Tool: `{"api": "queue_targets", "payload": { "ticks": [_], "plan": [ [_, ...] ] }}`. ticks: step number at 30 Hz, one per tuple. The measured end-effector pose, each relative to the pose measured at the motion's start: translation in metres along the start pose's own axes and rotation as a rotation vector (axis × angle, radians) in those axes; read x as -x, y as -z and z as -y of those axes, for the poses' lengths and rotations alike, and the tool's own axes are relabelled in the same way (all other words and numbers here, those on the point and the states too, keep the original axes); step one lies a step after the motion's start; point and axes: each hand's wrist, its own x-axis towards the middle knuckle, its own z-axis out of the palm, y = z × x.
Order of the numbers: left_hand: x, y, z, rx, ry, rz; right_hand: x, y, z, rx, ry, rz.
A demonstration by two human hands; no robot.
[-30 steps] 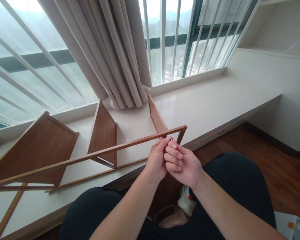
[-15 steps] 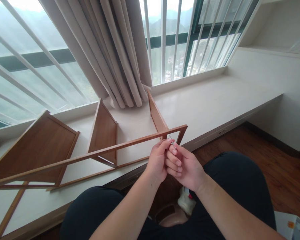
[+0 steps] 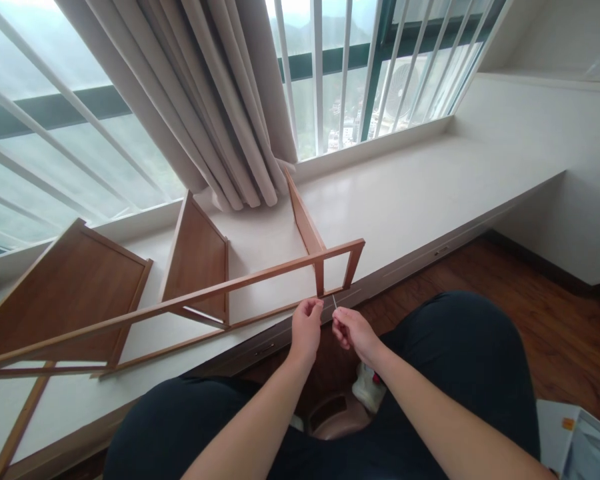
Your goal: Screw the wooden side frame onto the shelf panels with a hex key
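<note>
A brown wooden shelf frame point(image 3: 260, 277) lies on its side on the white window ledge, its shelf panels standing up from it. Just below the frame's right end, my left hand point(image 3: 307, 327) is closed in a pinch; what its fingertips hold, if anything, I cannot make out. Beside it, my right hand point(image 3: 355, 331) pinches a thin silvery metal rod point(image 3: 335, 303), which points up toward the frame's lower bar. A small gap separates the two hands.
The white ledge point(image 3: 405, 170) runs along barred windows, with a grey curtain point(image 3: 200, 100) hanging behind the frame. Drawer fronts point(image 3: 390, 277) line its near side. Between my knees are a white bundle point(image 3: 369, 388) and a brownish rounded object point(image 3: 337, 417). A white box point(image 3: 555, 427) sits at lower right.
My hands were together around the thin rod and have since parted. The right hand now has the rod, lower and nearer the frame's bottom bar. The view has shifted slightly.
</note>
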Motion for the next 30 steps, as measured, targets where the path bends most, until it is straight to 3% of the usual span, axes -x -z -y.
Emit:
{"api": "queue_targets", "payload": {
  "ticks": [4, 9, 11, 30],
  "plan": [
    [-0.011, 0.015, -0.002, -0.103, -0.094, -0.023, -0.009, 0.006, -0.009, -0.035, -0.075, 0.042],
    [-0.026, 0.023, 0.000, -0.558, -0.230, 0.064, -0.017, 0.008, -0.011, -0.070, -0.125, 0.069],
    [-0.031, 0.024, 0.001, -0.647, -0.248, 0.074, -0.020, 0.009, -0.011, -0.077, -0.132, 0.076],
    [-0.034, 0.023, -0.003, -0.741, -0.204, 0.103, -0.026, 0.010, -0.018, -0.092, -0.145, 0.103]
  ]
}}
